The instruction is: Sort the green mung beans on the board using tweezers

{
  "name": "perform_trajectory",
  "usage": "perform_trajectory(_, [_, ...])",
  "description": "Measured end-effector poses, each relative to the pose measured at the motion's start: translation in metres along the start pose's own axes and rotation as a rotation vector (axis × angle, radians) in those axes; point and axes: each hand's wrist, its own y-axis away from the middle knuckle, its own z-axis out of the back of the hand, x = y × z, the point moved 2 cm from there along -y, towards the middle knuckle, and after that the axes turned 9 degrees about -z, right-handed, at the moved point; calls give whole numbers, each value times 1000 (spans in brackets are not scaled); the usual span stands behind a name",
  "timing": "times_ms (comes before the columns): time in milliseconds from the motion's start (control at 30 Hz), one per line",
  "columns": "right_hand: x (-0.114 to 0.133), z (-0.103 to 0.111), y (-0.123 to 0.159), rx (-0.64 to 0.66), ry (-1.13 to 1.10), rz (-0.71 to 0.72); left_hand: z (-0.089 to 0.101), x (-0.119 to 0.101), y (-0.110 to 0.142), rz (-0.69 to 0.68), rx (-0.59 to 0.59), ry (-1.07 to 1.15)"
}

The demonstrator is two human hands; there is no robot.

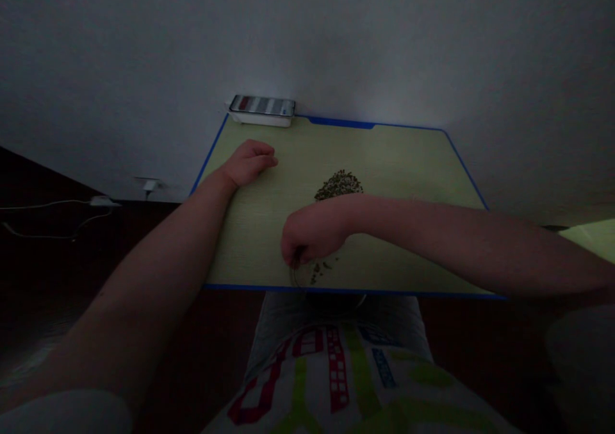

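A heap of small brown and pale seeds or beans (340, 184) lies on the pale yellow tabletop (408, 158), just beyond my right wrist. My right hand (314, 232) is closed, its fingers curled down near the table's front edge. A thin, curved, clear-looking edge shows below its fingertips; what the fingers hold is too dark to make out. Beside that hand a few loose dark bits (317, 270) are scattered. My left hand (251, 163) rests on the left part of the table in a loose fist, with nothing visible in it.
A white box with a dark, striped top (262, 110) stands at the back left corner, against the wall (384, 49). Blue edging (341, 123) borders the table. Below its front edge, a dark rounded object (336, 300) shows over my lap. White cords and a plug (150, 185) are at left.
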Motion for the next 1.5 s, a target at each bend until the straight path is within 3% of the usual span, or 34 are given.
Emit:
perform_trajectory(367, [-8, -23, 53, -229, -28, -205, 0, 0, 0, 40, -13, -10])
perform_trajectory(533, [-5, -44, 74, -346, -97, -397, 0, 0, 0, 6, -11, -9])
perform_trajectory(867, [6, -88, 93, -542, -348, -638, 0, 5, 1, 41, 1, 6])
perform_trajectory(1033, [12, -103, 101, -583, -450, -646, 2, 7, 1, 46, -13, -6])
perform_trajectory(1133, [13, -99, 102, -618, -453, -646, 2, 8, 1, 46, 5, -33])
perform_trajectory(1267, [16, -74, 84, -654, -318, -555, 2, 9, 1, 46, 11, -50])
perform_trajectory(1367, [22, -57, 61, -609, -210, -450, 2, 11, 1, 58, -12, -23])
perform_trajectory(1500, [24, -52, 46, -508, -130, -435, 2, 10, 0, 44, -13, -28])
